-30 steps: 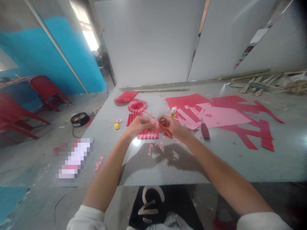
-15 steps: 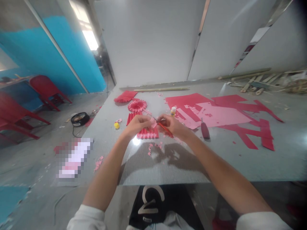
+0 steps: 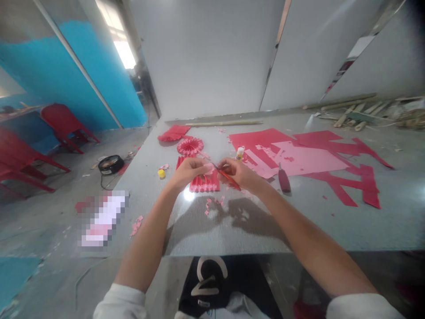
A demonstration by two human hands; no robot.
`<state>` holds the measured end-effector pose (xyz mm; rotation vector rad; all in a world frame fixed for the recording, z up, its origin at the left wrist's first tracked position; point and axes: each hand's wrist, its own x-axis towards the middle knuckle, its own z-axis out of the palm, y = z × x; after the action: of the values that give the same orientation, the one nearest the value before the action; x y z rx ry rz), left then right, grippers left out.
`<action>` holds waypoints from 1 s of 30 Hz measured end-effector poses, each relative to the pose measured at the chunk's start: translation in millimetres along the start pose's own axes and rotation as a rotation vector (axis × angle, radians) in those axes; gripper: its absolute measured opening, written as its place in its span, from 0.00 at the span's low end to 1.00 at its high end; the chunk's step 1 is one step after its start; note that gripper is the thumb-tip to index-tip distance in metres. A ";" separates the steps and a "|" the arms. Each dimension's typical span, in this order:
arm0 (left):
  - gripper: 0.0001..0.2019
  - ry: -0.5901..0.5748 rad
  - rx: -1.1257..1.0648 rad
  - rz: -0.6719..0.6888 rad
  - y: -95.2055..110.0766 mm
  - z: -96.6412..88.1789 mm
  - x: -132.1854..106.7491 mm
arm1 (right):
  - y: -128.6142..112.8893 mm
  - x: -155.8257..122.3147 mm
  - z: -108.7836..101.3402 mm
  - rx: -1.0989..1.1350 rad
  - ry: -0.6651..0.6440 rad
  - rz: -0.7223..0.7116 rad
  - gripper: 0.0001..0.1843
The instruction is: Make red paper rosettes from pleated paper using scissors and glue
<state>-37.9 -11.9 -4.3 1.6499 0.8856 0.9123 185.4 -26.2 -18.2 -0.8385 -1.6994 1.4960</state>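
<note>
My left hand (image 3: 188, 173) pinches a small piece of pink paper (image 3: 209, 169) over a pleated red paper fan (image 3: 204, 184). My right hand (image 3: 237, 173) grips a pair of scissors with orange-red handles (image 3: 229, 177), and their thin blades reach the pink paper. A red paper rosette (image 3: 190, 146) lies just beyond my left hand. Close to my right hand stand a small glue stick (image 3: 239, 153) and a dark red cylindrical object (image 3: 283, 180). A yellow cap (image 3: 161, 173) lies left of my left hand.
Cut red and pink paper sheets (image 3: 308, 159) cover the table's right half, with paper scraps scattered on the grey table (image 3: 252, 226). A long wooden strip (image 3: 224, 123) lies along the far edge. Red plastic chairs (image 3: 63, 124) stand at left; bamboo pieces (image 3: 352, 108) lie far right.
My hands have drawn slightly closer, and the scissor blades now point into the pink paper. The piece between my fingers shows less than a second ago.
</note>
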 end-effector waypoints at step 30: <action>0.09 -0.013 0.076 -0.003 -2.0 -15.3 -0.8 | -12.7 -6.2 0.4 -0.168 -0.045 0.053 0.18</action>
<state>-52.1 -5.9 -3.3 1.7168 0.9236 0.8742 188.2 -33.1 -6.1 -0.9497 -1.8692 1.4314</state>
